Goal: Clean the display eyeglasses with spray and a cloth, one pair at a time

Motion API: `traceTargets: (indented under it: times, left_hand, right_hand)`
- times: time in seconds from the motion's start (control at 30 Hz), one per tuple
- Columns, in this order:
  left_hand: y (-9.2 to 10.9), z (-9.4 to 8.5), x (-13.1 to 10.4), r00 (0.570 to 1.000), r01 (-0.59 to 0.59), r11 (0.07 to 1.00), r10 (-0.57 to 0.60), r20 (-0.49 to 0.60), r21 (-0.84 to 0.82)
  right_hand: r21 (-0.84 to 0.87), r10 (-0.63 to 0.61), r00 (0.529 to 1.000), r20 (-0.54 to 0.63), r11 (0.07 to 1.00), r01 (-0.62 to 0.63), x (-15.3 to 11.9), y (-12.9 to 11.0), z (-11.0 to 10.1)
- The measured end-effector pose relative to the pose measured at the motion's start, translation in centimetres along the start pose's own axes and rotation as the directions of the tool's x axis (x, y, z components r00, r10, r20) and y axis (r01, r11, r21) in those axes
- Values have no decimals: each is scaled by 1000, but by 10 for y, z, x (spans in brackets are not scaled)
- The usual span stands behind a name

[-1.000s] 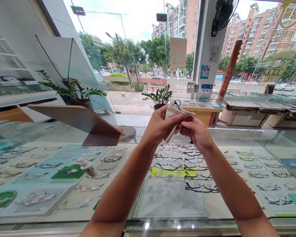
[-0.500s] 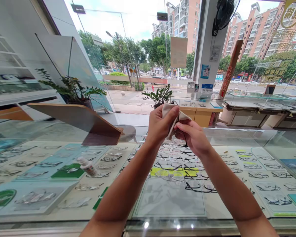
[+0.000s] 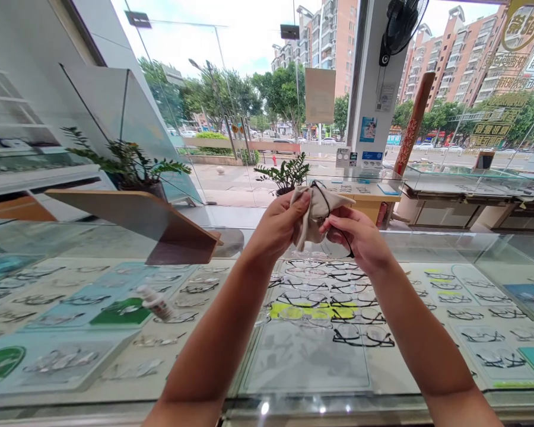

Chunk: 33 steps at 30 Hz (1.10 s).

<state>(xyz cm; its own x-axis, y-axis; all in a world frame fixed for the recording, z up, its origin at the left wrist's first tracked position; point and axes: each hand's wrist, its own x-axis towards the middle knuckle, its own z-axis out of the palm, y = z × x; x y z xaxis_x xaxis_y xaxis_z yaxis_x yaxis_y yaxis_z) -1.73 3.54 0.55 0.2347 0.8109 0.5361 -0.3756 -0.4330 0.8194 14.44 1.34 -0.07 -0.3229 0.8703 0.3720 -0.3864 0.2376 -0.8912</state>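
Both hands are raised over the glass display counter (image 3: pixel 302 362). My left hand (image 3: pixel 281 222) is closed on a beige cleaning cloth (image 3: pixel 314 222), its thumb pressing the folds. The cloth wraps part of a dark-framed pair of eyeglasses (image 3: pixel 349 244). Thumb and fingers of my right hand (image 3: pixel 358 234) pinch the frame at the right of the cloth. One clear lens and a thin dark piece of the frame show below the right fingers; the other lens is covered by cloth.
Rows of eyeglasses (image 3: pixel 364 337) lie under the counter glass. A white bottle (image 3: pixel 155 302) stands at the left, near a slanted wooden board (image 3: pixel 137 213). Beyond are potted plants (image 3: pixel 287 173), another display counter (image 3: pixel 463 184) and a glass front facing the street.
The cloth has opened out between my hands, which are slightly farther apart. More of the dark frame and a lens now show. My right hand has shifted a little right.
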Motion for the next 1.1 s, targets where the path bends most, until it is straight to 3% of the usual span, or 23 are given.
traceTargets:
  times: [0.13,0.33,0.53,0.77,0.93,1.1]
  left_hand:
    - [4,1,-2,999,22,1000,-21,42,-16]
    - [-5,14,-3,976,-109,993,113,-184,35]
    - [-6,18,-3,931,-153,984,176,-319,96]
    - [-6,9,2,963,-66,998,67,-262,16]
    - [-1,-6,8,934,-58,998,52,-352,-7]
    - [-1,-13,11,942,-45,996,18,-334,-72]
  right_hand:
    - [53,31,999,10,998,-32,0,1,0]
    - [177,23,999,-21,984,-19,-1,15,17]
    - [56,-41,998,-44,998,43,-4,27,28]
    - [16,-68,997,-38,998,69,-4,5,10]
    - [61,-83,995,-62,994,87,-5,-12,-8]
    - [59,-80,995,-56,995,83,-6,-17,-12]
